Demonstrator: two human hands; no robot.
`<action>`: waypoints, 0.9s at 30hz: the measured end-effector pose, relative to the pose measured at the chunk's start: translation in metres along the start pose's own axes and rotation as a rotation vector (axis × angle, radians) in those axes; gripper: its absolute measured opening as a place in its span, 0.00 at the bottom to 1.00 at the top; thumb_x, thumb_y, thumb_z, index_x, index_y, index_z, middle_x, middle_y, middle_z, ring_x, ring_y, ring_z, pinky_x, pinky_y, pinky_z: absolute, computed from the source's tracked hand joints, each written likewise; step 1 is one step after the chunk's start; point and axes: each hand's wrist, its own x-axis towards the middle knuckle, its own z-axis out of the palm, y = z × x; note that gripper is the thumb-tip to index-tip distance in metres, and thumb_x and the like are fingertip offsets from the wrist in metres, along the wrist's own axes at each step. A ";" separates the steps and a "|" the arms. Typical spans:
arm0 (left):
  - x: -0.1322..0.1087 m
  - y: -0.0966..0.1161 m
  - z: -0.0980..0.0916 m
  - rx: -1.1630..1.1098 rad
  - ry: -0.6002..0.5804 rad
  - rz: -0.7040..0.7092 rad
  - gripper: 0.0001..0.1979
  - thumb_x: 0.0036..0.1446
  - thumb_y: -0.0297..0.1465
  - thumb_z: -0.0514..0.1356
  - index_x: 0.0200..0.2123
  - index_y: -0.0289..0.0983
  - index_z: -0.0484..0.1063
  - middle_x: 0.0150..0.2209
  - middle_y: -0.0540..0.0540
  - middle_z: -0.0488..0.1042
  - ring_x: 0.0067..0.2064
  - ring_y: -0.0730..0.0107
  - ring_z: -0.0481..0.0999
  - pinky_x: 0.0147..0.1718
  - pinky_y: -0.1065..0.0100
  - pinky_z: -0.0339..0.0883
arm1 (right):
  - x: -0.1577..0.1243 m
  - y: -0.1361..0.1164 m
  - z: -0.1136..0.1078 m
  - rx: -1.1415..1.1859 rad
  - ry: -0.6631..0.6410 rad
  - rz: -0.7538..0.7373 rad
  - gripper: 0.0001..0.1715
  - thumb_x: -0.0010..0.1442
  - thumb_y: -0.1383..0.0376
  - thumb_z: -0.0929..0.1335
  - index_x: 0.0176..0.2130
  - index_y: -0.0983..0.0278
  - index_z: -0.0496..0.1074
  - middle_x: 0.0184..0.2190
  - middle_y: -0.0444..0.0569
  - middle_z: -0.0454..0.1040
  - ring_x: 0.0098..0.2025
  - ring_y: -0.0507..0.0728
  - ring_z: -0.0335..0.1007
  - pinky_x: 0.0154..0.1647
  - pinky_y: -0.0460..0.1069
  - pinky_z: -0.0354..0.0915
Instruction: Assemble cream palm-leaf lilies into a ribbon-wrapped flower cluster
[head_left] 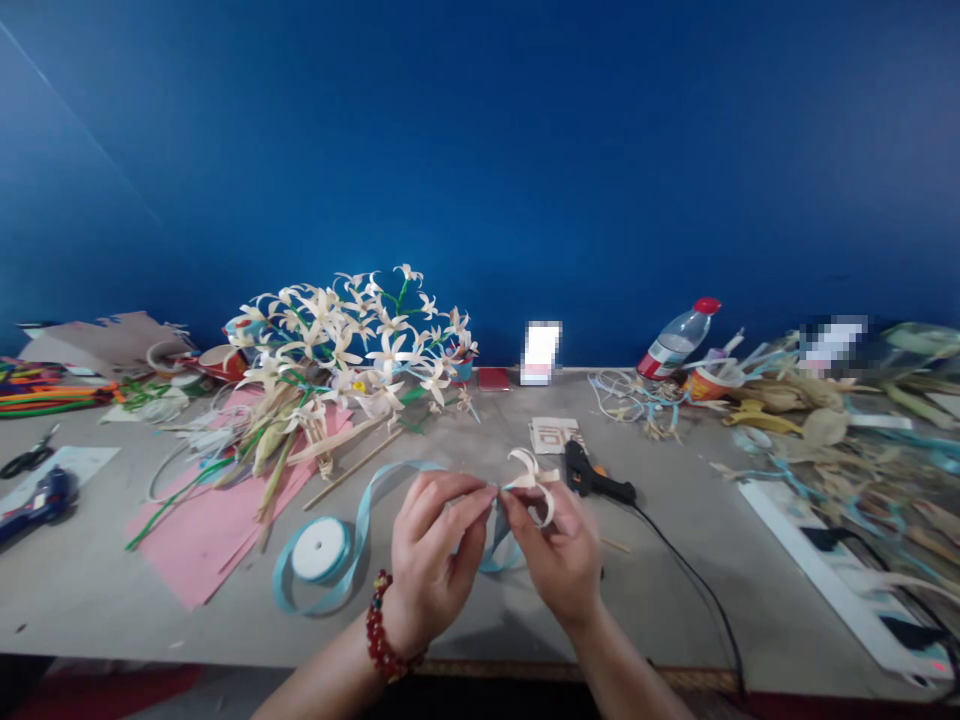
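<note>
My left hand (442, 540), with a red bead bracelet (382, 635) at its wrist, is closed in a pinch on light blue ribbon (363, 525). Right beside it, my right hand (559, 555) pinches the base of a cream-coloured flower (546, 500) with curled, strip-like petals. The fingertips of both hands almost meet, and they hide where ribbon and flower come together. From the hands the ribbon loops left to its spool (321, 548), which lies on the table. More ribbon hangs in a loop below the fingers.
Many cream flowers (390, 350) stand at the back left, near pink paper (191, 530). A black glue gun (596, 475) with a trailing cord lies right of my hands. Farther right are a power strip (817, 580), dried husks (821, 410) and a tilted bottle (679, 340).
</note>
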 end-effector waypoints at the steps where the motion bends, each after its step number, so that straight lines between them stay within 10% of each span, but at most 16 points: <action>1: 0.001 0.000 0.000 -0.002 -0.001 0.006 0.19 0.58 0.17 0.59 0.50 0.39 0.73 0.42 0.42 0.78 0.44 0.61 0.77 0.45 0.58 0.71 | -0.001 0.000 0.001 0.021 0.003 0.019 0.03 0.61 0.66 0.69 0.33 0.62 0.73 0.26 0.44 0.74 0.27 0.53 0.71 0.29 0.46 0.67; 27: 0.000 -0.009 0.010 -0.020 0.017 -0.063 0.14 0.60 0.19 0.58 0.44 0.39 0.76 0.40 0.42 0.81 0.42 0.63 0.80 0.43 0.62 0.76 | -0.001 -0.005 0.006 0.408 -0.075 0.323 0.13 0.64 0.59 0.67 0.30 0.63 0.72 0.21 0.41 0.65 0.22 0.51 0.62 0.22 0.44 0.62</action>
